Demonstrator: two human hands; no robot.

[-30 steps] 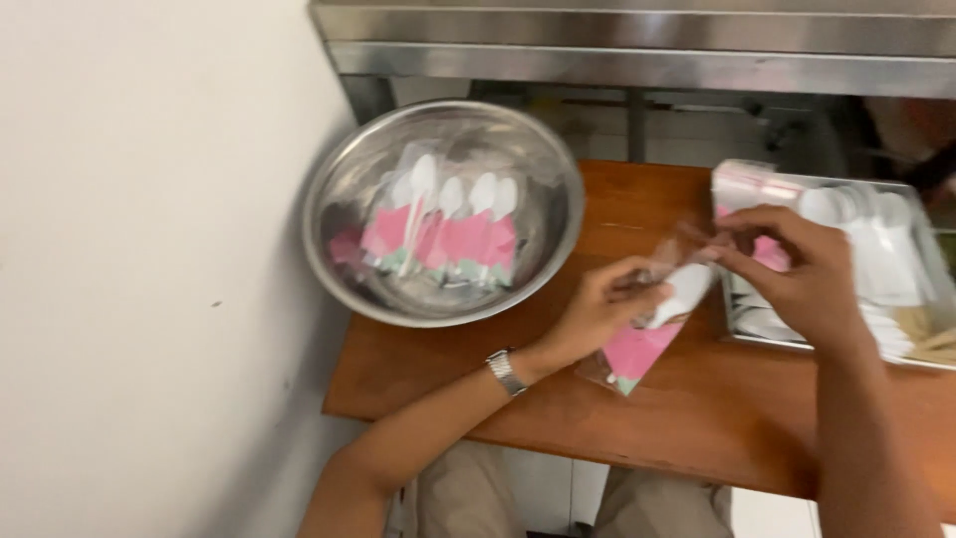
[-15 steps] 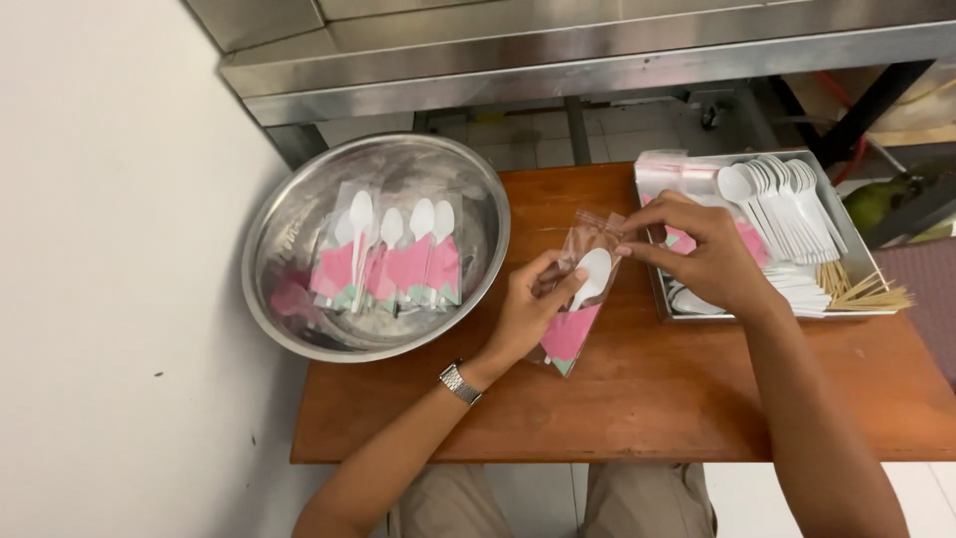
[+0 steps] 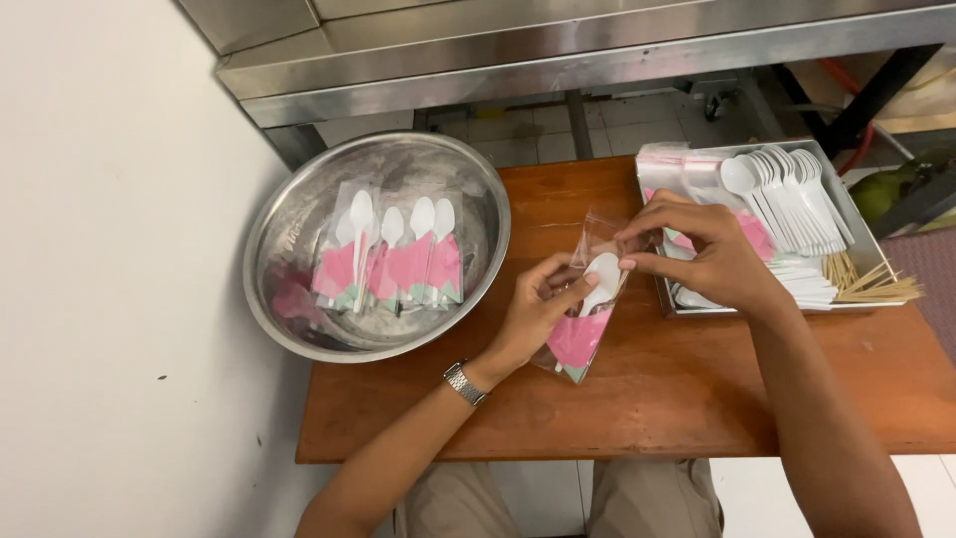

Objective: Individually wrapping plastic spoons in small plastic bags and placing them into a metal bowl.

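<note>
Near the centre of the frame, both hands meet over a small clear plastic bag (image 3: 586, 319) that sits just above the wooden tabletop (image 3: 697, 399). Left hand (image 3: 538, 314), wearing a metal wristwatch (image 3: 464, 384), comes up from the lower left, and its fingers (image 3: 570, 289) are curled around the bag's left edge, gripping it. Right hand (image 3: 709, 254) reaches in from the right; its thumb and forefinger are pinched together at the bag's open top, holding the mouth of the bag. Inside the bag, a white plastic spoon (image 3: 601, 277) stands bowl-up, with a pink and green paper napkin (image 3: 578, 341) filling the lower point. The bag tilts, its lower tip pointing down toward the bottom of the frame and close to the tabletop.

Over on the left, a big round steel bowl (image 3: 289, 249) rests on the tabletop's left end, partly overhanging it. Lying in the bowl, a row of finished packets (image 3: 393, 261), each showing a white spoon above pink paper.

To the right of the hands, a rectangular metal tray (image 3: 687, 304) holds a fanned stack of loose white spoons (image 3: 787, 194), some clear bags and pink napkins at its left side, and a bundle of wooden sticks (image 3: 866, 279) at its lower right corner. Along the top of the frame runs a stainless steel counter edge (image 3: 558, 50), and a plain white wall fills the left.
</note>
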